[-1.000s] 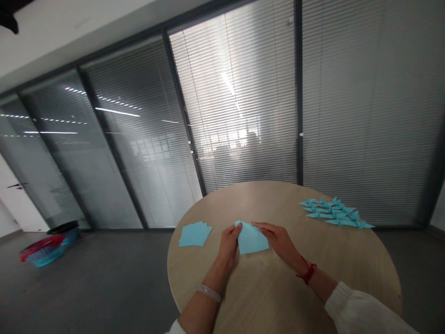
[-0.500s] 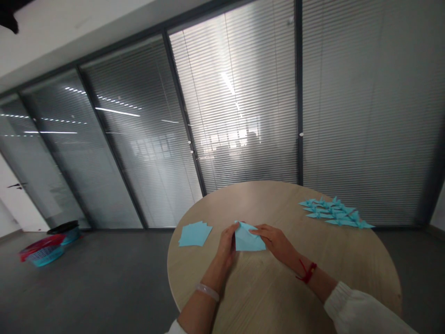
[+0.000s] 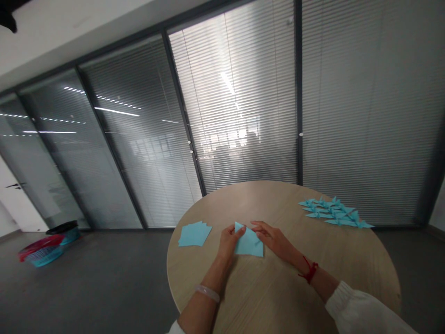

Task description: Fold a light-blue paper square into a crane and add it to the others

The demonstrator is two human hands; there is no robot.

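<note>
Paper, thin, light blue and four-sided (image 3: pixel 252 246), is between our hands above the round pale-wood table (image 3: pixel 271 292). Our left hand (image 3: pixel 229 239) pinches its upper-left part, thumb on top; our right hand (image 3: pixel 275 238), fingers half-curled, is at its right edge, grip unclear. We judge a steady left pinch keeps edges aligned.

Ahead of you, a glass partition (image 3: pixel 114 134) with a dark frame (image 3: pixel 298 93) and slatted blinds (image 3: pixel 239 79) stands behind the round wooden table (image 3: pixel 264 195). To your left, a blue basket (image 3: pixel 49 258) with red around its rim sits on the grey floor (image 3: pixel 114 278), near a second basket (image 3: pixel 71 236), its top black. Farther left you see a white door (image 3: pixel 24 208) with a dark handle (image 3: pixel 13 186).
</note>
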